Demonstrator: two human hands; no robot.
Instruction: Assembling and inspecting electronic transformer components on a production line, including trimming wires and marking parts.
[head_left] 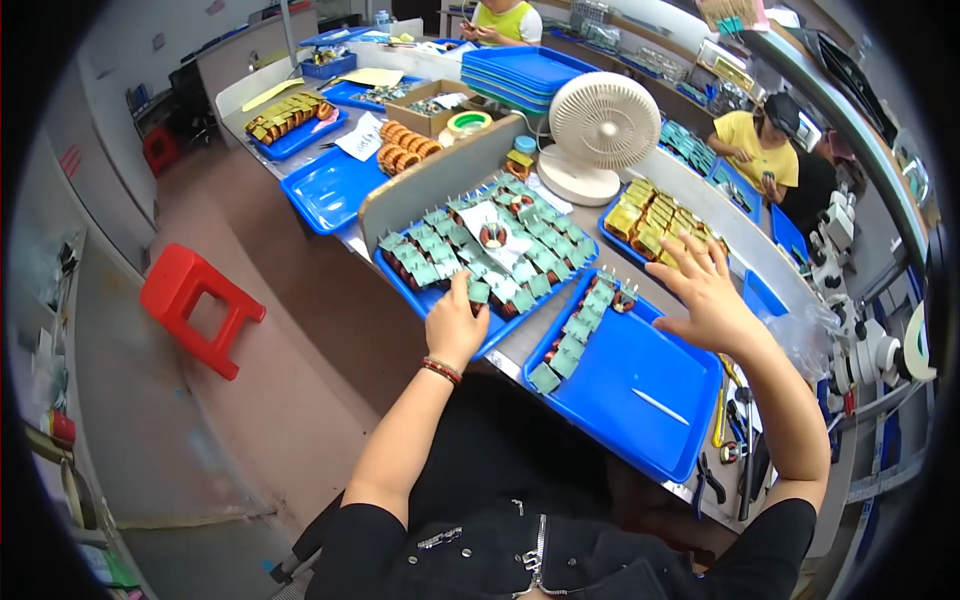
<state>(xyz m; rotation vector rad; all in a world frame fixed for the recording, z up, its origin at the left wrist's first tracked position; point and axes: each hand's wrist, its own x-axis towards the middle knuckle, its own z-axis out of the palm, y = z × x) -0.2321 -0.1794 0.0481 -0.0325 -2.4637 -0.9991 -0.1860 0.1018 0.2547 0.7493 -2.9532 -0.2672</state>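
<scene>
Red marks (70, 160) show on a wall at the far left of the frame, too small and skewed to read.

Near the center, the left grip (457, 325) is at the front edge of a filled blue tray (428, 300). Its index finger points up the frame and the thumb sits lower to the right, both against 1 green-topped coil (478, 292); whether they pinch it or only touch it, I cannot tell. The right grip (708, 300), right of center, is released: palm down, 5 fingers spread, holding nothing, raised over the upper right end of a 2nd blue tray (620, 370).

The coils stand in close rows across the filled tray, each capped by a flat, square, matte green plate, with dark red-brown windings visible beneath at the left edge. Thin pins stick up along the rows. A white paper (478, 215) lies over the middle ones, with 1 coil with its copper winding exposed (493, 236) on top.

In the 2nd tray, 1 row of green-topped coils (570, 340) follows the left wall, 1 exposed coil (624, 299) sits near its upper end, and a slim white stick (660, 406) lies toward the lower right. Both trays rest on the desk (515, 350).
</scene>
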